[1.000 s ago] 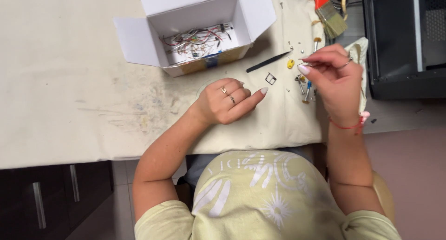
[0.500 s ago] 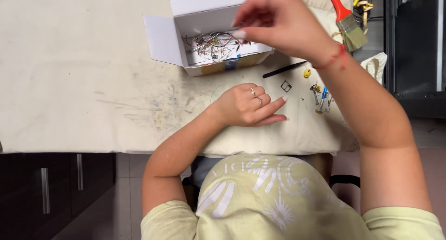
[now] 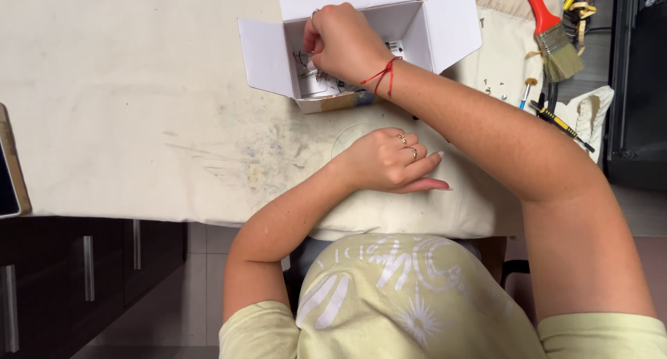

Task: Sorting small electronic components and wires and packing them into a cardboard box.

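My right hand (image 3: pixel 344 43) reaches into an open white cardboard box (image 3: pixel 267 53) at the back of the table. Its fingers curl down among thin coloured wires and small parts (image 3: pixel 314 82), and the fingertips are hidden, so a grip cannot be made out. A red string is tied round that wrist. My left hand (image 3: pixel 389 161), with rings on it, rests on the cream cloth (image 3: pixel 139 109) in front of the box. Its fingers are loosely curled together and hold nothing.
A red-handled paintbrush (image 3: pixel 552 36) lies at the back right, with a yellow and black tool (image 3: pixel 559 123) and small screws (image 3: pixel 497 89) near it. A black machine (image 3: pixel 639 88) stands at the right edge. A dark flat device (image 3: pixel 10 168) sits at the left edge; dark drawers (image 3: pixel 83 269) below.
My right hand has swung from the small parts on the right, up and left, and gone down into the box. My left hand has stayed on the cloth.
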